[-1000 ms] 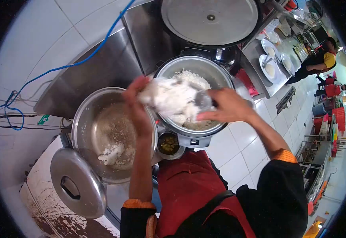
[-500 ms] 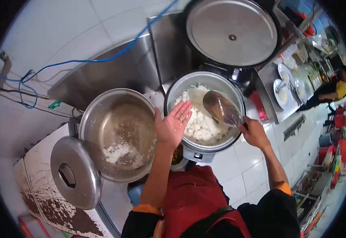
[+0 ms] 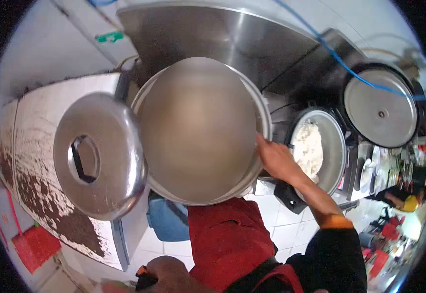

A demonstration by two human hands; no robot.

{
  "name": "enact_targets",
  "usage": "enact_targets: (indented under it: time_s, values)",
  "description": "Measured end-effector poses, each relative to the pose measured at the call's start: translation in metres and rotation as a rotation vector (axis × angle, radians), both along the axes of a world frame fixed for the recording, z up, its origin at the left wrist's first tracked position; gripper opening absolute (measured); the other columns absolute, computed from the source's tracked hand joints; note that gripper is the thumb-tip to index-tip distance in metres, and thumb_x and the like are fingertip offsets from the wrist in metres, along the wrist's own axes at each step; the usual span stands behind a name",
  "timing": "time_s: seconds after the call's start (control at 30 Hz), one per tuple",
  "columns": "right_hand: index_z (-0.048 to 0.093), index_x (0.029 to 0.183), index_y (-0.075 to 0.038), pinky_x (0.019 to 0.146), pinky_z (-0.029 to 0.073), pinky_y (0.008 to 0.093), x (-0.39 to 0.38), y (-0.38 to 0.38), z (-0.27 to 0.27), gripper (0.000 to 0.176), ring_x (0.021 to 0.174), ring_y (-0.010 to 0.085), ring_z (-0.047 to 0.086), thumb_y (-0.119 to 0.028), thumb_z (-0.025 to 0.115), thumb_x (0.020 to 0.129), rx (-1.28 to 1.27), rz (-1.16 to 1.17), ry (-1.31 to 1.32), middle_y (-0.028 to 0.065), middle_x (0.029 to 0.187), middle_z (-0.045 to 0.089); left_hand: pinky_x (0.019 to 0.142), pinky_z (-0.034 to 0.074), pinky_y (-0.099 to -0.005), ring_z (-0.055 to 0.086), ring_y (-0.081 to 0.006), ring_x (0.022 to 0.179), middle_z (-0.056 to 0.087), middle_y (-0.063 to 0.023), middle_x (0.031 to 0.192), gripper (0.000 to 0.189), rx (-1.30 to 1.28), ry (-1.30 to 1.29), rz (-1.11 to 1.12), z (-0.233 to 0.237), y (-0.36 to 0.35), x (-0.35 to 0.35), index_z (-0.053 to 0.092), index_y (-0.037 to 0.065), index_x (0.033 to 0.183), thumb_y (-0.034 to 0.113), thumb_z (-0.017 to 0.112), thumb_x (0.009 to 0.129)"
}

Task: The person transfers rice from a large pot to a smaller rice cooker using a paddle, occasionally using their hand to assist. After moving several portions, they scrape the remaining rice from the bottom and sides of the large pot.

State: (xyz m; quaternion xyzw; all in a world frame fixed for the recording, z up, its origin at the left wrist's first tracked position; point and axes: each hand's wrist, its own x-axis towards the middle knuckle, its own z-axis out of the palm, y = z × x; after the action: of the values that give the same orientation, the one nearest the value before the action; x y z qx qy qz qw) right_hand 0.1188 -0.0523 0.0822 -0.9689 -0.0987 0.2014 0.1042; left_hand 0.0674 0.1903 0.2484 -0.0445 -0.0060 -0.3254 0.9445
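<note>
The large metal pot (image 3: 267, 117) stands in front of me, its inside hidden by a smooth blur. My right hand (image 3: 277, 158) is closed at the pot's right rim, fingertips at the blurred area; what it grips cannot be made out. Low in the view, near the apron, a dark, smeared skin-coloured shape beside an orange cuff seems to be my left hand (image 3: 166, 273); its fingers cannot be told apart. Right of the pot is an open cooker (image 3: 337, 146) with white rice (image 3: 309, 151) in it. The brown scoop is not visible.
A steel lid (image 3: 110, 146) with a black handle leans left of the pot, over a peeling white surface (image 3: 42, 146). The cooker's lid (image 3: 379, 107) stands open. A blue bin (image 3: 166, 219) is below, a blue cable (image 3: 337, 58) above. Another person (image 3: 403, 198) is far right.
The view has turned left, bringing the large pot to the centre. My right hand has gone from the cooker to the pot's rim. My left hand has dropped from between the vessels.
</note>
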Motion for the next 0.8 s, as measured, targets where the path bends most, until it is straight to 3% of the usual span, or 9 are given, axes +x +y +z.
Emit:
enact_targets:
  time_s: [0.1, 0.2, 0.3, 0.47, 0.6, 0.67, 0.7, 0.77, 0.8]
  values:
    - [0.039, 0.122, 0.003, 0.059, 0.052, 0.0456, 0.065, 0.048, -0.115, 0.04, 0.071, 0.0382, 0.064, -0.009, 0.042, 0.084, -0.141, 0.044, 0.006, 0.0234, 0.087, 0.062, 0.095, 0.032, -0.0402, 0.044, -0.0306, 0.111, 0.042, -0.0253, 0.12, 0.088, -0.013, -0.039, 0.042, 0.0, 0.022, 0.005, 0.035, -0.009, 0.125, 0.068, 0.02, 0.086]
    - [0.037, 0.122, -0.003, 0.062, 0.051, 0.0462, 0.087, 0.094, -0.185, 0.043, 0.069, 0.0374, 0.062, -0.011, 0.051, 0.082, -0.186, 0.181, -0.136, 0.0221, 0.084, 0.061, 0.091, 0.035, -0.0394, 0.046, -0.0296, 0.105, 0.045, -0.0237, 0.115, 0.087, -0.013, -0.04, 0.11, -0.003, 0.046, 0.01, 0.038, -0.009, 0.123, 0.068, 0.02, 0.086]
    - [0.032, 0.131, -0.005, 0.059, 0.052, 0.043, 0.066, 0.129, -0.195, 0.051, 0.073, 0.0327, 0.062, -0.013, 0.05, 0.084, -0.055, 0.533, -0.044, 0.0211, 0.101, 0.056, 0.087, 0.037, -0.0387, 0.048, -0.0286, 0.1, 0.048, -0.0221, 0.109, 0.086, -0.008, -0.046, 0.154, -0.005, 0.066, 0.017, 0.041, -0.008, 0.12, 0.068, 0.021, 0.086]
    - [0.041, 0.124, -0.014, 0.062, 0.052, 0.0452, 0.066, 0.114, -0.145, 0.035, 0.073, 0.0366, 0.063, -0.018, 0.042, 0.089, -0.16, 0.754, 0.132, 0.0193, 0.087, 0.058, 0.08, 0.041, -0.0375, 0.051, -0.0269, 0.092, 0.052, -0.0195, 0.1, 0.084, 0.028, -0.013, 0.238, -0.01, 0.097, 0.026, 0.045, -0.008, 0.115, 0.067, 0.021, 0.086]
    - [0.052, 0.106, -0.003, 0.064, 0.049, 0.0455, 0.124, 0.082, -0.173, 0.024, 0.075, 0.0344, 0.061, -0.017, 0.04, 0.09, -0.155, 0.205, 0.015, 0.0181, 0.083, 0.062, 0.075, 0.044, -0.0366, 0.053, -0.0256, 0.085, 0.056, -0.0174, 0.093, 0.083, 0.108, 0.054, 0.334, -0.022, 0.119, 0.032, 0.049, -0.007, 0.111, 0.067, 0.021, 0.087]
    - [0.053, 0.105, -0.003, 0.067, 0.049, 0.0456, 0.12, 0.074, -0.209, 0.026, 0.077, 0.0347, 0.061, -0.02, 0.038, 0.092, -0.202, 0.224, 0.118, 0.0187, 0.083, 0.062, 0.072, 0.045, -0.0361, 0.055, -0.0249, 0.081, 0.058, -0.0163, 0.089, 0.082, 0.171, 0.143, 0.445, -0.039, 0.128, 0.035, 0.051, -0.007, 0.109, 0.067, 0.021, 0.087]
    - [0.054, 0.104, -0.003, 0.069, 0.048, 0.0456, 0.122, 0.071, -0.22, 0.028, 0.078, 0.0351, 0.062, -0.022, 0.035, 0.094, -0.253, 0.242, 0.219, 0.0193, 0.082, 0.062, 0.069, 0.043, -0.0367, 0.053, -0.0304, 0.073, 0.055, -0.0239, 0.088, 0.1, 0.115, 0.23, 0.534, -0.051, 0.129, 0.036, 0.053, -0.009, 0.106, 0.076, 0.008, 0.08]
    - [0.053, 0.106, -0.004, 0.071, 0.048, 0.0452, 0.066, 0.078, -0.205, 0.033, 0.079, 0.0364, 0.062, -0.027, 0.033, 0.094, 0.124, 0.459, 0.229, 0.0207, 0.08, 0.062, 0.058, 0.035, -0.0292, 0.042, -0.0203, 0.063, 0.049, -0.011, 0.075, 0.085, 0.21, 0.294, 0.616, -0.059, 0.135, 0.044, 0.054, -0.005, 0.096, 0.069, 0.015, 0.086]
    - [0.052, 0.114, -0.006, 0.071, 0.049, 0.045, 0.058, 0.098, -0.176, 0.036, 0.079, 0.0362, 0.062, -0.03, 0.034, 0.094, -0.079, 0.255, 0.597, 0.021, 0.08, 0.063, 0.055, 0.032, -0.0276, 0.038, -0.0169, 0.06, 0.045, -0.0061, 0.069, 0.078, 0.237, 0.389, 0.655, -0.061, 0.14, 0.046, 0.054, -0.004, 0.091, 0.066, 0.02, 0.088]
